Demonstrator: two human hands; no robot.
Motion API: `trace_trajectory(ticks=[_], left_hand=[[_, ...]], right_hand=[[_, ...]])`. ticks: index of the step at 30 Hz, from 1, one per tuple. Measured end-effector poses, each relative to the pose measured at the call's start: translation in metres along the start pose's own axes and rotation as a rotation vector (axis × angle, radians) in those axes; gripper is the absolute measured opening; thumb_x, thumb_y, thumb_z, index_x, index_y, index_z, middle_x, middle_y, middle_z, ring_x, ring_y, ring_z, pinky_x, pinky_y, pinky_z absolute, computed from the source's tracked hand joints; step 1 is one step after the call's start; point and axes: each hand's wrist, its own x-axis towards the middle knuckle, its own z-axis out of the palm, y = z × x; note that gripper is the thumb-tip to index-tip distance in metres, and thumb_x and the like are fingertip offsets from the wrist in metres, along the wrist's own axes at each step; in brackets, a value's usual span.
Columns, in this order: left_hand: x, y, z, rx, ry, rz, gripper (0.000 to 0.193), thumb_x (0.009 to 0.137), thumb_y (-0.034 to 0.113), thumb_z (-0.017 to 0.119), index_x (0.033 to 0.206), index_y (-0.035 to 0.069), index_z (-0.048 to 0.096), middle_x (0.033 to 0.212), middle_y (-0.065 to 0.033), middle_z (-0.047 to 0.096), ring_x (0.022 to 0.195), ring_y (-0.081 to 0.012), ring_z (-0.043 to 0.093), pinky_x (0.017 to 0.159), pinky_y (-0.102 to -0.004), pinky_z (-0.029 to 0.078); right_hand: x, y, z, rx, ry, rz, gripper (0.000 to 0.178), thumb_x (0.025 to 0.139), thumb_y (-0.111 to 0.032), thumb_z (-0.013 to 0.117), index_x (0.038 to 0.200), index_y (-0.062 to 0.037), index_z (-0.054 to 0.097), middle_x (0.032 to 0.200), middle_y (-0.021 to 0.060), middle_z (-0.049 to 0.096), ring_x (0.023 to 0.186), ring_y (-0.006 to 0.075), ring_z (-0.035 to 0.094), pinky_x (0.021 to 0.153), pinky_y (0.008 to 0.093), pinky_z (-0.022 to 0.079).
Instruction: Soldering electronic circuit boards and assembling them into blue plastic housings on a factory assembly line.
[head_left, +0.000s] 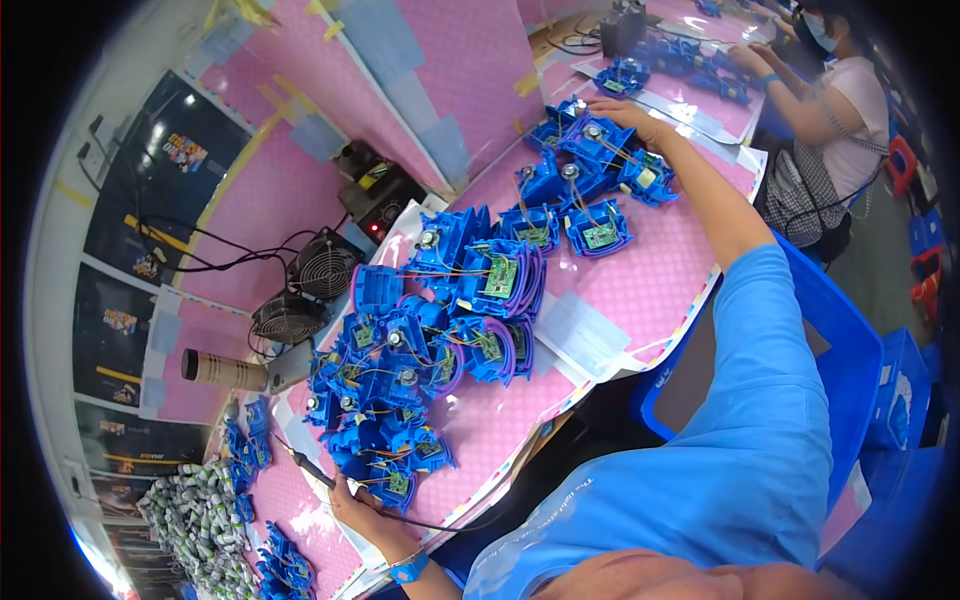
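Note:
My left hand (357,512) is closed round the black handle of a soldering iron (312,468). Its thin metal tip points up and left, and its cable trails off to the right. Just beyond that hand lies a crowd of blue plastic housings (375,375) with green circuit boards, purple wire coils and loose wires. At the far end of the bench, my right arm is stretched out. My right hand (632,120) lies with extended fingers along the edge of another cluster of blue housings (590,160); some fingertips are hard to make out.
Two black fans (322,265) and a soldering station (378,205) stand along the pink-covered partition. A cardboard tube (225,370) lies near a heap of grey-white small parts (200,515). Blue bins (840,330) stand at right. Another person (835,110) works at the far bench.

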Motion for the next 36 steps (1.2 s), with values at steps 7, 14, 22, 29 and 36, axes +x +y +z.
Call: trace_trajectory(ticks=[7, 14, 22, 29, 36], left_hand=[[-0.001, 0.002, 0.014, 0.010, 0.023, -0.011, 0.015, 0.094, 0.020, 0.057, 0.081, 0.014, 0.052, 0.060, 0.0076, 0.035, 0.045, -0.0026, 0.030, 0.042, -0.0216, 0.018], [-0.008, 0.002, 0.011, -0.022, 0.008, -0.002, 0.017, 0.097, 0.023, 0.055, 0.083, 0.014, 0.050, 0.057, 0.0079, 0.032, 0.044, -0.0019, 0.029, 0.041, -0.0214, 0.018], [-0.027, 0.015, 0.003, -0.019, 0.011, 0.125, 0.022, 0.098, 0.020, 0.056, 0.104, 0.006, 0.071, 0.073, 0.0025, 0.060, 0.045, -0.0023, 0.027, 0.041, -0.0210, 0.019], [-0.089, 0.043, -0.025, -0.091, -0.229, 0.248, 0.021, 0.097, 0.013, 0.055, 0.108, 0.000, 0.067, 0.107, -0.0028, 0.072, 0.052, 0.0010, 0.036, 0.046, -0.0188, 0.026], [-0.132, 0.035, -0.037, -0.033, -0.843, 0.358, 0.013, 0.095, 0.009, 0.063, 0.100, -0.002, 0.066, 0.074, -0.0046, 0.067, 0.063, -0.0107, 0.058, 0.060, -0.0269, 0.047]], right_hand=[[-0.034, 0.012, 0.051, -0.454, -0.127, -0.350, 0.038, 0.091, -0.022, 0.066, 0.127, -0.0110, 0.071, 0.147, 0.0134, 0.055, 0.135, 0.0274, 0.051, 0.114, 0.0380, 0.038], [-0.050, 0.004, 0.124, -0.493, 0.129, -0.266, 0.043, 0.087, -0.030, 0.073, 0.125, -0.0121, 0.072, 0.139, 0.0157, 0.060, 0.125, 0.0273, 0.058, 0.105, 0.0340, 0.046], [-0.079, -0.061, 0.105, -0.628, 0.650, -0.160, 0.038, 0.092, -0.030, 0.070, 0.118, -0.0024, 0.072, 0.112, 0.0091, 0.074, 0.100, 0.0228, 0.067, 0.094, 0.0362, 0.051], [-0.253, -0.119, 0.277, -0.435, -0.056, -0.718, 0.026, 0.092, 0.002, 0.063, 0.117, 0.0025, 0.065, 0.108, 0.0157, 0.072, 0.100, 0.0243, 0.070, 0.088, 0.0359, 0.055], [-0.312, -0.082, 0.432, -0.440, -0.594, -1.079, 0.055, 0.076, 0.009, 0.068, 0.129, -0.0033, 0.065, 0.121, 0.0265, 0.067, 0.096, 0.0359, 0.071, 0.080, 0.0398, 0.059]])
